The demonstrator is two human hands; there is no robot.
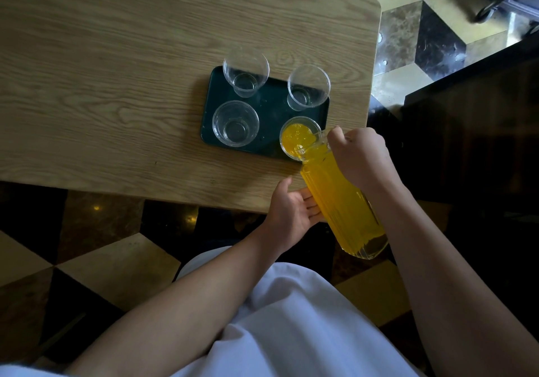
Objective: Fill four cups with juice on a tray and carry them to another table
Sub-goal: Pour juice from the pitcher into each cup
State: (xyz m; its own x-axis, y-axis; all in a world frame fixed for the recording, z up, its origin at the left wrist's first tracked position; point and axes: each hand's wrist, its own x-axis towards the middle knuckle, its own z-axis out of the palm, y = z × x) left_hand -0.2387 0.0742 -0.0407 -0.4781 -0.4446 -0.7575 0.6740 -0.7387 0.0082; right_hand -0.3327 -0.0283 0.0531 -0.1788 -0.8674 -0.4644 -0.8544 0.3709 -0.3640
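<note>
Juice [294,137] is running from the tilted pitcher [341,198] into the near right cup [300,139], which stands on the dark tray [269,120] and is partly full of yellow liquid. Your right hand [360,158] is closed around the pitcher's handle near its top, at the tabletop's [116,70] near right corner. Your left hand [291,212] is spread flat, palm up, with its fingers pressed against the underside of the pitcher's body to support it. The pitcher's spout sits over the rim of that cup; its base hangs off the tabletop's near edge, toward you. Three other clear cups share the tray: the near left cup [235,123], the far left cup [246,71] and the far right cup [308,86], all without juice. The tray lies near the tabletop's right end.
</note>
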